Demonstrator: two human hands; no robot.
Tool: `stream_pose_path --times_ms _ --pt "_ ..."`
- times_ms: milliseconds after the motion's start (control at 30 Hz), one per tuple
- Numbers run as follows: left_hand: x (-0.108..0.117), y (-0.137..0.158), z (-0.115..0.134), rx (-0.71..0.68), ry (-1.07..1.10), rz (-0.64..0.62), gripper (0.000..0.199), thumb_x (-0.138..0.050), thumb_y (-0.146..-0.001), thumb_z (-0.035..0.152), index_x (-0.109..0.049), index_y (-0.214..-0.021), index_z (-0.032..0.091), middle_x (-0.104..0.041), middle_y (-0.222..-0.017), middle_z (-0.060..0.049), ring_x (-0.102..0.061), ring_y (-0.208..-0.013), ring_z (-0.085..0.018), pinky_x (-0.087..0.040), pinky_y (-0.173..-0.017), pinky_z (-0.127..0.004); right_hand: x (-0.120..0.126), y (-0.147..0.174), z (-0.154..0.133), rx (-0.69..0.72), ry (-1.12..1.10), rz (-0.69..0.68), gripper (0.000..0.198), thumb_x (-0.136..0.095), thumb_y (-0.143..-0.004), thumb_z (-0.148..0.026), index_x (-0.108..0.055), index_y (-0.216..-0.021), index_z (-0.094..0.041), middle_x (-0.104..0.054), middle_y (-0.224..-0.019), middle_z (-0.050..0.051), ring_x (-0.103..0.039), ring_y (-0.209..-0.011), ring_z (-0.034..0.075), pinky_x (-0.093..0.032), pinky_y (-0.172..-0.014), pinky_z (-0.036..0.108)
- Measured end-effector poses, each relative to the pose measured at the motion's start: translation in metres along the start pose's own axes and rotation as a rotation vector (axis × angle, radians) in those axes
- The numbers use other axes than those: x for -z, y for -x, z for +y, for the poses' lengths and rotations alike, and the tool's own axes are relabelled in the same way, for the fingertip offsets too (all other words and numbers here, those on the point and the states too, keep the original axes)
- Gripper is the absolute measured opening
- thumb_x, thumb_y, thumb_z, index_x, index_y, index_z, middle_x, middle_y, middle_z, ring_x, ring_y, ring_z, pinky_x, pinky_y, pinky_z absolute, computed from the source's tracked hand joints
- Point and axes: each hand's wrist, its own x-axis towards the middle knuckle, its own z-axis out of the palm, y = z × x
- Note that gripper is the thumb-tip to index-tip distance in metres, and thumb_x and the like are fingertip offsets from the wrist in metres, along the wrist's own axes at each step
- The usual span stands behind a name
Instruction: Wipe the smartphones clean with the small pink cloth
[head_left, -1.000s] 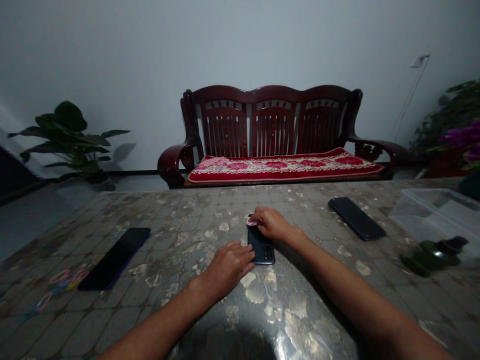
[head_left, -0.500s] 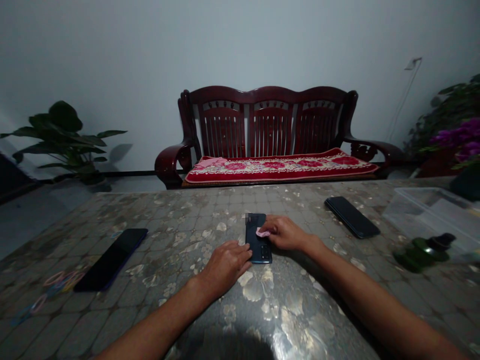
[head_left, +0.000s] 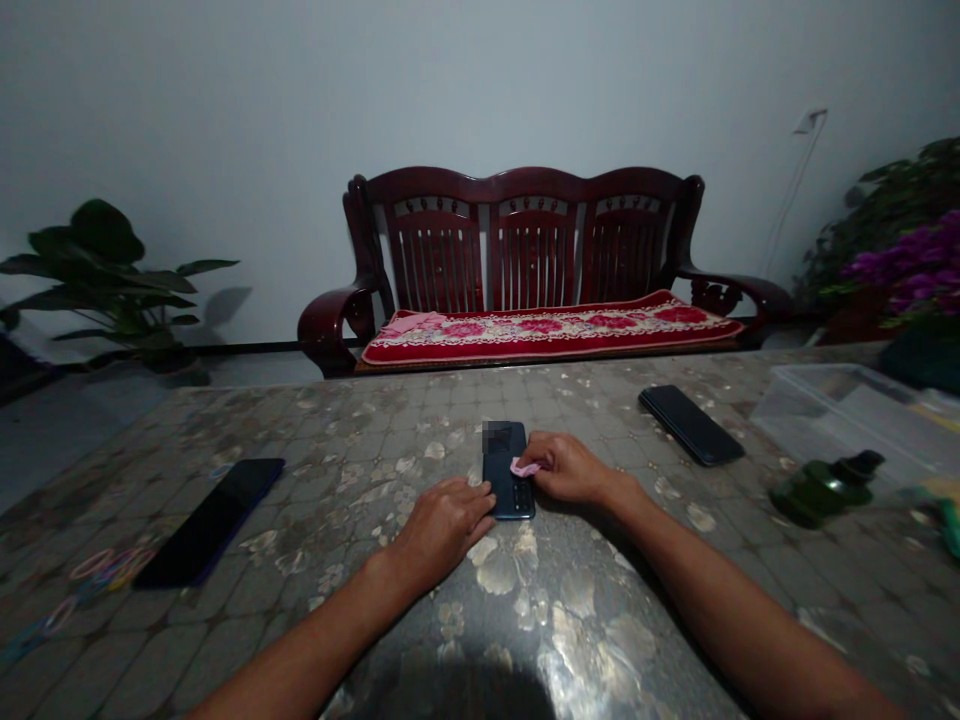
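A dark blue smartphone [head_left: 501, 478] lies back side up on the patterned tablecloth [head_left: 375, 440], its camera block towards me. My left hand [head_left: 448, 515] rests flat beside it, fingers stretched out and the tips touching the phone's left edge. Over the phone's right side, my right hand [head_left: 564, 468] pinches a small pink cloth [head_left: 523, 468] against the back cover. Part of the cloth is hidden under the fingers.
Left on the table lies a black phone [head_left: 214, 525] beside several coloured rubber bands [head_left: 112, 568]. To the right are another black phone [head_left: 691, 424], a green bottle [head_left: 821, 490] and a clear plastic box [head_left: 795, 405]. Beyond the table stands a wooden bench [head_left: 532, 185].
The view has shifted slightly, so everything sits a little further left. My right hand has moved slightly on the phone, still pinching the cloth; my left hand stays at the edge.
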Motion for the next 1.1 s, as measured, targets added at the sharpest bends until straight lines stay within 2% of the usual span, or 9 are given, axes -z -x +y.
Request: stream_pose_path --times_ms 67,233,300,467,533,733,800,967,1100 --pt "0.0007 -0.0003 0.0004 0.003 -0.001 0.001 0.013 -0.066 -0.093 0.021 -0.074 -0.103 0.018 -0.077 -0.111 -0.009 -0.074 -0.092 -0.024 -0.060 -0.087 -0.039 -0.0008 0.0019 -0.0005 -0.011 -0.044 -0.002 0.031 -0.058 -0.074 -0.003 -0.079 -0.091 -0.019 -0.075 -0.088 0.003 -0.068 -0.081 0.017 -0.048 -0.074 0.024" --pt "0.0007 -0.0010 0.0008 0.014 -0.015 -0.004 0.013 -0.065 -0.094 0.022 -0.075 -0.102 0.018 -0.077 -0.111 -0.009 -0.074 -0.091 -0.024 -0.060 -0.086 -0.038 -0.0065 0.0015 0.0019 -0.015 -0.012 0.117 0.033 -0.055 -0.079 -0.004 -0.079 -0.096 -0.020 -0.074 -0.091 0.004 -0.068 -0.084 0.016 -0.048 -0.078 0.025" --pt "0.0004 -0.0008 0.0007 0.014 -0.021 -0.003 0.014 -0.064 -0.094 0.022 -0.075 -0.103 0.019 -0.077 -0.111 -0.009 -0.074 -0.091 -0.023 -0.059 -0.087 -0.037 -0.0063 0.0016 0.0008 -0.003 -0.006 0.102 0.032 -0.057 -0.079 -0.005 -0.079 -0.096 -0.020 -0.074 -0.091 0.004 -0.067 -0.084 0.016 -0.048 -0.078 0.025" --pt "0.0002 -0.0004 0.0008 0.015 -0.018 0.004 0.013 -0.065 -0.094 0.022 -0.075 -0.101 0.019 -0.077 -0.110 -0.009 -0.074 -0.090 -0.023 -0.060 -0.086 -0.037 -0.0010 0.0038 -0.0054 -0.010 -0.064 -0.039 0.027 -0.061 -0.073 -0.005 -0.080 -0.086 -0.019 -0.074 -0.084 0.002 -0.067 -0.076 0.015 -0.046 -0.069 0.022" --pt "0.0003 -0.0005 0.0008 0.018 -0.022 -0.002 0.013 -0.066 -0.093 0.022 -0.075 -0.101 0.019 -0.077 -0.111 -0.009 -0.074 -0.090 -0.023 -0.060 -0.085 -0.037 -0.0012 0.0037 -0.0060 -0.030 -0.057 -0.024 0.027 -0.061 -0.073 -0.006 -0.080 -0.086 -0.019 -0.074 -0.083 0.002 -0.066 -0.075 0.015 -0.045 -0.069 0.022" --pt "-0.0005 -0.0007 0.0005 0.022 -0.026 0.001 0.014 -0.064 -0.094 0.023 -0.075 -0.102 0.019 -0.077 -0.110 -0.009 -0.074 -0.091 -0.023 -0.060 -0.086 -0.038 -0.0073 0.0003 0.0008 -0.070 0.007 0.141 0.033 -0.056 -0.080 -0.006 -0.080 -0.098 -0.020 -0.074 -0.092 0.005 -0.066 -0.083 0.016 -0.047 -0.077 0.024" --pt "-0.0003 -0.0007 0.0009 0.025 -0.043 0.003 0.014 -0.064 -0.094 0.023 -0.075 -0.103 0.020 -0.077 -0.111 -0.008 -0.074 -0.090 -0.023 -0.060 -0.086 -0.037 -0.0070 0.0006 0.0013 -0.037 0.010 0.127 0.033 -0.057 -0.079 -0.005 -0.079 -0.098 -0.020 -0.074 -0.092 0.005 -0.067 -0.083 0.016 -0.047 -0.077 0.024" --pt "0.0017 -0.0013 0.0027 0.028 -0.051 0.003 0.013 -0.065 -0.094 0.023 -0.075 -0.102 0.020 -0.077 -0.111 -0.007 -0.074 -0.090 -0.023 -0.060 -0.083 -0.036 -0.0028 0.0022 -0.0031 0.017 -0.062 0.004 0.024 -0.062 -0.075 -0.005 -0.080 -0.083 -0.019 -0.072 -0.079 0.002 -0.065 -0.072 0.014 -0.045 -0.069 0.022" --pt "0.0023 -0.0021 0.0029 0.034 -0.054 -0.008 0.013 -0.065 -0.093 0.022 -0.075 -0.102 0.020 -0.077 -0.111 -0.007 -0.074 -0.090 -0.023 -0.060 -0.084 -0.036 -0.0046 0.0005 0.0011 -0.082 -0.050 0.093 0.029 -0.060 -0.077 -0.006 -0.081 -0.091 -0.020 -0.073 -0.083 0.002 -0.066 -0.075 0.015 -0.045 -0.070 0.022"
